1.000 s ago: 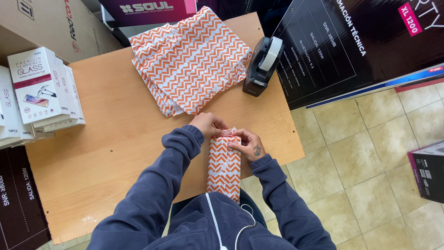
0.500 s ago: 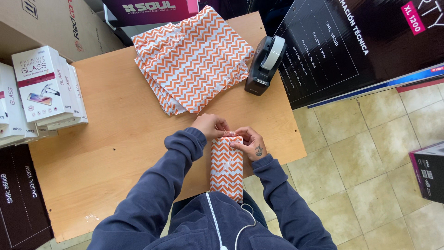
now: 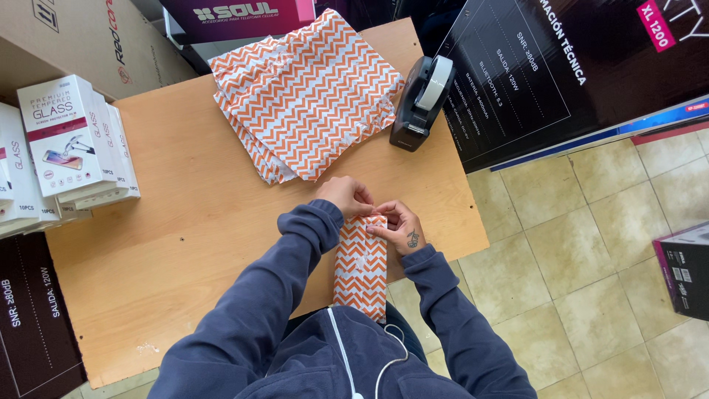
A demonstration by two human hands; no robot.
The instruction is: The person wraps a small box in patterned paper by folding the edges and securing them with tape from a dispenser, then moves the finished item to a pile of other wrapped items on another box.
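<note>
Both hands meet at the top end of a narrow orange-and-white zigzag bag at the near edge of the tabletop. The bag lies lengthwise toward the person, its upper end on the wood and its lower end hanging past the edge over the lap. The left hand curls over the bag's top left corner, fingers bent and pinching the paper there. The right hand presses on the top right corner, fingers partly closed on the fold.

Against the pictures from a moment ago, little has shifted: the hands sit at the same end of the bag, and the bag lies in the same line. The top edge looks flatter and more squared off now, so the fold at the mouth seems pressed down rather than in the making.

A stack of bags of the same pattern lies farther back on the tabletop, well apart from the hands. A black tape dispenser stands just beside the stack, to its right. White boxes are piled at the left edge.
</note>
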